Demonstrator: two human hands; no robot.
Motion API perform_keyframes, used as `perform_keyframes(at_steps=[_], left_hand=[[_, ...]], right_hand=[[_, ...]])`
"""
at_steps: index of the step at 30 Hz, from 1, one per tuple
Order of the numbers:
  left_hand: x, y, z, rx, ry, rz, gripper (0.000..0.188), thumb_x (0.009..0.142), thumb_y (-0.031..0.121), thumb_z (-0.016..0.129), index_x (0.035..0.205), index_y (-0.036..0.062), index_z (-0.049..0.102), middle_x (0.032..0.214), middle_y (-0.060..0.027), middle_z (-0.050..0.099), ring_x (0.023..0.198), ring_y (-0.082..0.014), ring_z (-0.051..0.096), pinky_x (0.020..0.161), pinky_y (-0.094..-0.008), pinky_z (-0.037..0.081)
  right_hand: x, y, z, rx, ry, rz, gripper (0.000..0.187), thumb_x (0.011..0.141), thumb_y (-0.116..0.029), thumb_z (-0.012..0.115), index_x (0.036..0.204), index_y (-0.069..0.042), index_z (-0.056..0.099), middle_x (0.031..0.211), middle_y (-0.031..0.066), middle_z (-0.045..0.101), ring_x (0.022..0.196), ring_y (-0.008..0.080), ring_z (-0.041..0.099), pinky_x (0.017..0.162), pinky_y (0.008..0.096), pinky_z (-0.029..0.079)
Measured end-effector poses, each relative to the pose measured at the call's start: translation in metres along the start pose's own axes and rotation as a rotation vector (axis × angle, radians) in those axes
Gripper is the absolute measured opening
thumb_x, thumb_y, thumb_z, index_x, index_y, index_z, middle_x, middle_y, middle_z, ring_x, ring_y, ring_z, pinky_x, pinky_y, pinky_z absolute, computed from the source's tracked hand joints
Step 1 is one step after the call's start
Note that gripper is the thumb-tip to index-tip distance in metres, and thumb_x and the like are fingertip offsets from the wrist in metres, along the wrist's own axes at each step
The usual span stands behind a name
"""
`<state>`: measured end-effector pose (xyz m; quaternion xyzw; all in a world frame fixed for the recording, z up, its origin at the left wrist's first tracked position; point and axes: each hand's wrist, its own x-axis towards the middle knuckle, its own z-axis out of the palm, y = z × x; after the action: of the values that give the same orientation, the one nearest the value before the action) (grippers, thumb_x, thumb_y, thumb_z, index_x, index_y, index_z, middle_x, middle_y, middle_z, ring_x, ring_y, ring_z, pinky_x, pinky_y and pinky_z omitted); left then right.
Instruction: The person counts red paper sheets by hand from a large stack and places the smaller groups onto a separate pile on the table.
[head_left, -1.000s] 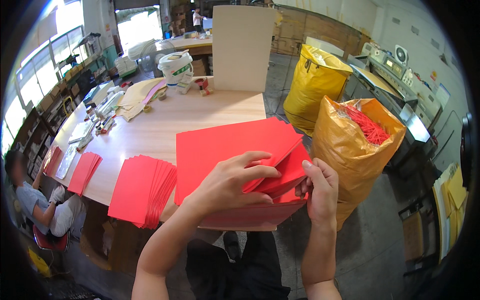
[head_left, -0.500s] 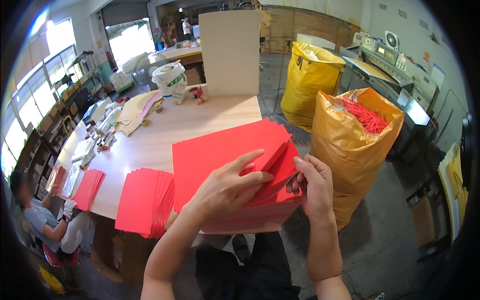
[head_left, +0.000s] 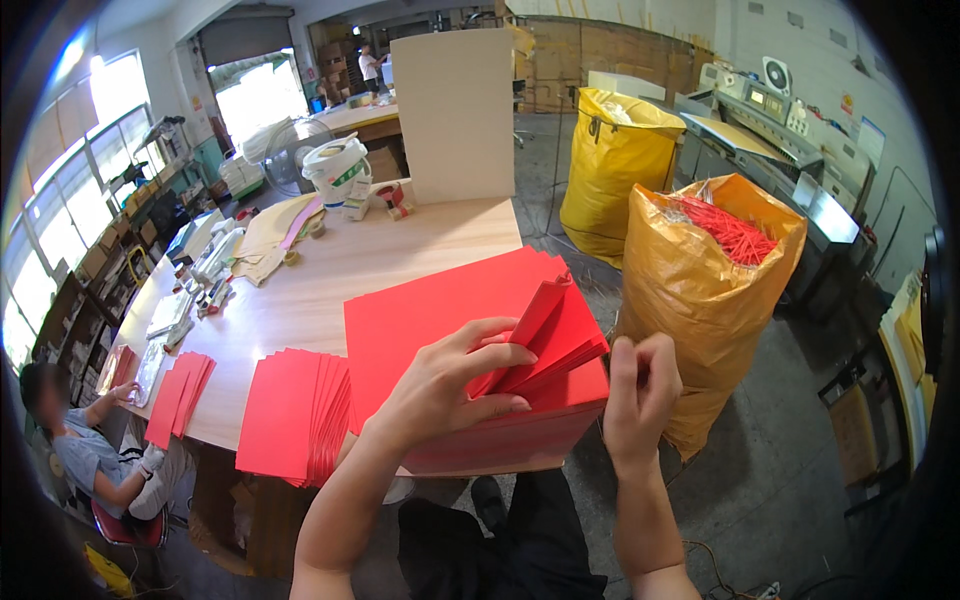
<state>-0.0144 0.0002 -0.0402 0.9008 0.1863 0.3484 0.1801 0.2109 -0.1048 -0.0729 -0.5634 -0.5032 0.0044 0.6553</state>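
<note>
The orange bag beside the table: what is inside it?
The orange bag shows thin red strips heaped at its open top. The bag's wall covers whatever lies deeper.
</note>
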Motion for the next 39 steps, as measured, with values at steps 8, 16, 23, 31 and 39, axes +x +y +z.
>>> perform_keyframes(at_steps=[8,16,23,31,39], left_hand=[[0.000,-0.002,0.000,-0.008,-0.001,0.012,0.054,0.076,0.022,0.099,0.125,0.0172,0.077,0.142,-0.0140,0.069,0.121,-0.0375,0.073,0.097,-0.0468,0.062],[0.000,-0.005,0.001,-0.008,-0.025,0.002,0.052,0.081,0.035,0.095,0.128,0.0206,0.076,0.144,-0.0138,0.067,0.124,-0.0370,0.072,0.100,-0.0475,0.062],[-0.003,-0.003,0.004,0.174,-0.098,0.080,0.058,0.083,0.030,0.093,0.138,0.0267,0.074,0.156,-0.0158,0.058,0.133,-0.0396,0.066,0.102,-0.0471,0.062],[-0.005,-0.004,0.016,0.396,-0.136,0.231,0.065,0.101,0.036,0.073,0.163,0.0327,0.052,0.178,-0.0137,0.035,0.154,-0.0394,0.050,0.110,-0.0485,0.060],[-0.006,-0.015,0.029,0.310,-0.064,0.173,0.050,0.105,0.039,0.069,0.136,0.0000,0.069,0.154,-0.0167,0.062,0.144,-0.0356,0.058,0.111,-0.0457,0.056]], right_hand=[[-0.018,-0.010,0.008,-0.168,-0.107,-0.308,0.017,0.088,-0.007,0.077,0.080,-0.005,0.062,0.084,0.0129,0.063,0.078,0.0355,0.061,0.073,0.0465,0.047],[-0.019,-0.005,-0.007,-0.240,0.033,-0.406,0.013,0.087,-0.008,0.077,0.087,-0.005,0.064,0.087,0.0133,0.066,0.083,0.0342,0.063,0.080,0.0447,0.051],[-0.019,-0.010,0.001,-0.298,-0.562,-0.448,0.042,0.082,-0.020,0.082,0.122,-0.011,0.077,0.119,0.0142,0.071,0.117,0.0399,0.064,0.101,0.0499,0.055],[-0.022,-0.005,-0.002,-0.289,-0.605,-0.346,0.036,0.078,-0.014,0.077,0.114,-0.007,0.078,0.115,0.0167,0.075,0.114,0.0434,0.067,0.099,0.0511,0.056],[-0.021,-0.003,0.002,-0.310,-0.581,-0.387,0.034,0.081,-0.015,0.078,0.111,0.000,0.075,0.107,0.0153,0.074,0.099,0.0397,0.069,0.090,0.0478,0.056]])
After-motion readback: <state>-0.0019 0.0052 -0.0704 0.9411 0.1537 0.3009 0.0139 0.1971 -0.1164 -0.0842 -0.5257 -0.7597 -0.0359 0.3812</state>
